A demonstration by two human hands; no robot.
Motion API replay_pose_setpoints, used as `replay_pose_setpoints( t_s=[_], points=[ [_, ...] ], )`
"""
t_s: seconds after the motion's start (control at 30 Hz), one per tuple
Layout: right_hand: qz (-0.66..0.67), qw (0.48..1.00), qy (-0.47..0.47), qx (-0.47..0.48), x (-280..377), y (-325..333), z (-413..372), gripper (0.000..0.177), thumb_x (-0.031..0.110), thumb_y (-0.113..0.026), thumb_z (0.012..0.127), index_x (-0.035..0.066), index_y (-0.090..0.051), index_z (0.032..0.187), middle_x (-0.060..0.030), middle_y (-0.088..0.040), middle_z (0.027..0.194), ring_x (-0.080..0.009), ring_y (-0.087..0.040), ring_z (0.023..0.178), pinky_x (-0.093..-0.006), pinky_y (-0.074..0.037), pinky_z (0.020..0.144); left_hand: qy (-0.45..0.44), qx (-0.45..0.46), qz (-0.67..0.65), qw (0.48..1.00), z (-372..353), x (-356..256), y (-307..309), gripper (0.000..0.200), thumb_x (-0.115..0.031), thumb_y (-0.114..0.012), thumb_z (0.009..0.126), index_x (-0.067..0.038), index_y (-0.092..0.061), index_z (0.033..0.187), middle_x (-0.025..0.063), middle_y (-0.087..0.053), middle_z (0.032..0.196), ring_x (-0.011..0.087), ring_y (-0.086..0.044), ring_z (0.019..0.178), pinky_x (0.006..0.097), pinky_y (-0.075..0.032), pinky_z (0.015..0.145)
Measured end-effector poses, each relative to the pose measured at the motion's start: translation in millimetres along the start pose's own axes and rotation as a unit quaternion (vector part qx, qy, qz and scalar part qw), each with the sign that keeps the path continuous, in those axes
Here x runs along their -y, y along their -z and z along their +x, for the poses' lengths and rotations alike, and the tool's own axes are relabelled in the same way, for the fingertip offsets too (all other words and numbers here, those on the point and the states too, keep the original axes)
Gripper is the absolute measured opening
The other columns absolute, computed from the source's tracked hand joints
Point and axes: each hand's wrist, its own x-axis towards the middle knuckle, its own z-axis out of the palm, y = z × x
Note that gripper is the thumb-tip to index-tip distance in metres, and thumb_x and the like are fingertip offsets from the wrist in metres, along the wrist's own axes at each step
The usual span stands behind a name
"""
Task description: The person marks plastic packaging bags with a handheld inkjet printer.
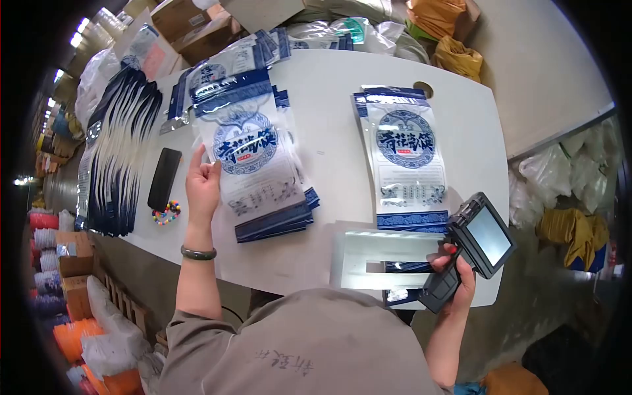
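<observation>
My left hand is at the left edge of a stack of printed plastic bags, palm down. Its index finger points away from me and its thumb lies apart from it, against the bag edge; the other fingers are mostly hidden. The bags are white with blue bands and a round blue pattern. My right hand grips a black handheld printer with a lit screen. A flat metal guide plate with a slot extends left from it, over the lower end of a second bag stack.
A long fanned row of bags lies at the table's left. Near it are a black phone and a colourful bead bracelet. More bags lie along the back edge of the white table. Boxes and sacks stand beyond.
</observation>
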Motion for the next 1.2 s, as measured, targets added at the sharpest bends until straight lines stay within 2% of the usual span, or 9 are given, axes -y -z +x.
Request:
replay_pose_setpoints(
  t_s=[0.23, 0.33, 0.4, 0.57, 0.77, 0.9, 0.93, 1.07, 1.2],
  points=[
    [0.022, 1.0, 0.003, 0.018, -1, -3, 0, 0.038, 0.023, -0.054, 0.098, -0.005, -0.06, 0.124, -0.0133, -0.072, 0.089, -0.0222, -0.065, 0.089, -0.0345, -0.048, 0.092, 0.01, -0.043, 0.429, 0.902, -13, -11, -8, 0.055, -0.024, -0.072, 0.091, -0.005, -0.053, 0.139, 0.0096, -0.069, 0.076, 0.0242, -0.065, 0.068, 0.0377, -0.051, 0.066],
    [0.016, 0.999, 0.008, 0.039, 1, -7, -1, 0.039, 0.023, -0.054, 0.099, -0.005, -0.06, 0.125, -0.0136, -0.072, 0.09, -0.0221, -0.064, 0.091, -0.034, -0.048, 0.091, -0.057, -0.052, 0.345, 0.935, -24, -62, -29, 0.03, -0.029, -0.066, 0.095, -0.007, -0.065, 0.115, 0.0106, -0.07, 0.085, 0.0312, -0.069, 0.081, 0.041, -0.055, 0.072],
    [0.025, 0.998, 0.007, 0.06, 0, -5, 0, 0.04, 0.024, -0.054, 0.099, -0.005, -0.059, 0.126, -0.0137, -0.072, 0.091, -0.0222, -0.063, 0.092, -0.0338, -0.048, 0.092, -0.083, 0.122, 0.075, 0.986, -47, -92, -56, 0.027, -0.029, -0.067, 0.094, -0.007, -0.066, 0.109, 0.0114, -0.071, 0.091, 0.0295, -0.069, 0.083, 0.0386, -0.055, 0.07],
    [0.036, 0.996, -0.001, 0.079, -1, -9, -2, 0.041, 0.025, -0.054, 0.098, -0.005, -0.058, 0.126, -0.0137, -0.071, 0.093, -0.0215, -0.06, 0.09, -0.0332, -0.044, 0.097, -0.045, 0.554, 0.177, 0.812, -103, -145, -125, 0.039, -0.039, -0.06, 0.098, -0.006, -0.064, 0.117, 0.0218, -0.069, 0.098, 0.0393, -0.067, 0.094, 0.0474, -0.053, 0.082],
    [0.081, 0.996, 0.008, 0.017, -11, 0, 1, 0.038, 0.017, -0.052, 0.098, -0.009, -0.054, 0.126, -0.0186, -0.071, 0.097, -0.0316, -0.067, 0.099, -0.0461, -0.046, 0.106, -0.072, 0.462, 0.125, 0.875, -77, -126, -128, 0.024, -0.024, -0.067, 0.094, 0.0, -0.067, 0.099, 0.0183, -0.069, 0.083, 0.0343, -0.067, 0.075, 0.0405, -0.052, 0.068],
    [0.154, 0.987, -0.009, 0.047, -5, -3, 0, 0.037, 0.014, -0.051, 0.099, -0.011, -0.052, 0.126, -0.0248, -0.067, 0.106, -0.039, -0.052, 0.13, -0.0518, -0.039, 0.115, -0.026, 0.357, 0.017, 0.933, -34, -120, -138, 0.017, -0.017, -0.065, 0.094, 0.0, -0.065, 0.095, 0.0172, -0.059, 0.069, 0.0219, -0.049, 0.059, 0.0358, -0.045, 0.06],
    [0.15, 0.988, -0.01, 0.043, -4, -5, -1, 0.038, 0.015, -0.052, 0.099, -0.011, -0.052, 0.126, -0.0238, -0.068, 0.104, -0.039, -0.053, 0.131, -0.0505, -0.039, 0.115, -0.015, 0.373, 0.063, 0.926, -25, -121, -145, 0.022, -0.023, -0.062, 0.096, -0.001, -0.066, 0.097, 0.0222, -0.064, 0.077, 0.0405, -0.059, 0.067, 0.044, -0.047, 0.064],
    [0.133, 0.99, -0.02, 0.033, -2, -9, -1, 0.039, 0.017, -0.052, 0.099, -0.011, -0.051, 0.127, -0.0215, -0.069, 0.101, -0.0389, -0.053, 0.131, -0.0479, -0.04, 0.116, -0.148, 0.349, 0.139, 0.915, -9, -119, -185, 0.025, -0.028, -0.062, 0.096, -0.004, -0.068, 0.101, 0.0206, -0.069, 0.09, 0.04, -0.065, 0.087, 0.0463, -0.05, 0.076],
    [0.101, 0.995, -0.018, 0.02, 2, -13, -2, 0.035, 0.012, -0.053, 0.098, -0.011, -0.053, 0.123, -0.0212, -0.07, 0.099, -0.0395, -0.057, 0.126, -0.0473, -0.044, 0.112, -0.14, 0.377, 0.144, 0.904, 3, -113, -212, 0.027, -0.028, -0.062, 0.096, -0.003, -0.068, 0.106, 0.0213, -0.07, 0.096, 0.0405, -0.065, 0.093, 0.0463, -0.052, 0.081]
  ],
)
